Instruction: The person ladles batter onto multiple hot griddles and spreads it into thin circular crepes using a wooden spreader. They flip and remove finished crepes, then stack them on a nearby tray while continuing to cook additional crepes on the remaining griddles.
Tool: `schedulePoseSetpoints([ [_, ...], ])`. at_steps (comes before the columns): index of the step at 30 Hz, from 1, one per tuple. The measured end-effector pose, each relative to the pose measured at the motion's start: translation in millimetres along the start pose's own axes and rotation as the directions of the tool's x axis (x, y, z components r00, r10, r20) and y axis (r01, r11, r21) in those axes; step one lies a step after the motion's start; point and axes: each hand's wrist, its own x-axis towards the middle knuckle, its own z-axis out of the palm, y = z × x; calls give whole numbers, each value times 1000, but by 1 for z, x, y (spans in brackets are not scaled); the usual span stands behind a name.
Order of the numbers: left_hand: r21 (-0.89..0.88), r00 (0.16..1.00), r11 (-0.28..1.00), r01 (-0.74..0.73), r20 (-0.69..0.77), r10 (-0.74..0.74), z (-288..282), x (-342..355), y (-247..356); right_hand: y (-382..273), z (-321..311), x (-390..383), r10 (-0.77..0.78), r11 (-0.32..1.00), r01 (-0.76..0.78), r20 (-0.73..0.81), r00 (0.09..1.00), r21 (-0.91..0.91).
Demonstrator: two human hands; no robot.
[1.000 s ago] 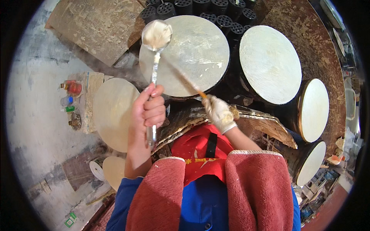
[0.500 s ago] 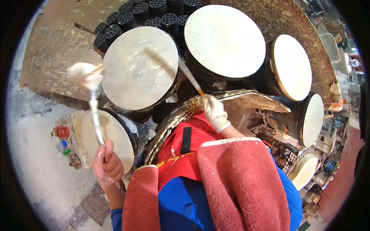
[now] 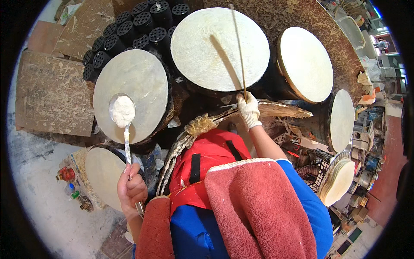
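My bare left hand (image 3: 131, 187) is closed around the handle of a metal ladle (image 3: 127, 144). A thick white paste (image 3: 123, 110) fills the ladle's bowl, over the left pale round drum top (image 3: 148, 77). My right hand (image 3: 249, 110), in a cream knit glove, grips a long thin spatula (image 3: 240, 47) seen almost edge-on. Its blade reaches away above the middle round top (image 3: 194, 39), which is coated white, and throws a shadow on it. Whether the blade touches the coating I cannot tell.
More round tops stand at right (image 3: 306, 64), far right (image 3: 341, 121) and near left (image 3: 103, 177). Black perforated coal briquettes (image 3: 148, 19) are piled behind. A crusted curved rim (image 3: 200, 125) runs before my red apron. Thin round sheets (image 3: 338, 183) are stacked at right.
The view has shifted. The ladle, blurred before beside the left top, now hangs level over it. The spatula has swung from the left top to above the middle one.
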Motion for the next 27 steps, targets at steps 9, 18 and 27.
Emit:
schedulePoseSetpoints([
  [9,-27,998,999,32,58,-30,27,30,-65,-25,-43,12,-266,942,233,111,958,240],
  [18,-216,977,976,22,213,25,30,46,-142,-89,-65,19,-453,501,783,660,600,-369],
  [27,-302,986,953,-32,144,79,10,24,-151,-115,-52,56,-533,243,934,768,355,-263],
])
